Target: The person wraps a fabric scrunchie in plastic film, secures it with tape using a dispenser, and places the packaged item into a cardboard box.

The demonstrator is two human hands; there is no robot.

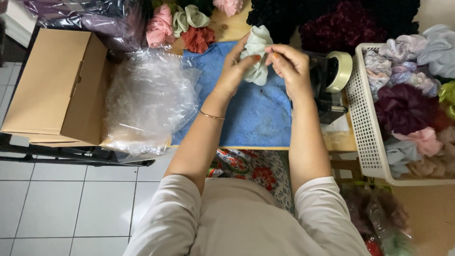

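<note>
Pale-green scrunchie (256,54): hanging upright (long axis vertical) between both hands.
Left hand (233,72): pinching its left edge.
Right hand (290,66): fingertips closing on its upper right.

bench (227,29): wooden, pale | centre: blue towel (256,118) lies flat | left: clear plastic bags (149,99), beside them a brown cardboard box (52,85) | right: white plastic basket (367,123) full of scrunchies, near it a black tape dispenser (332,83) | far edge: pink, green, red scrunchies (182,23), dark velvet pile (332,21)
</note>
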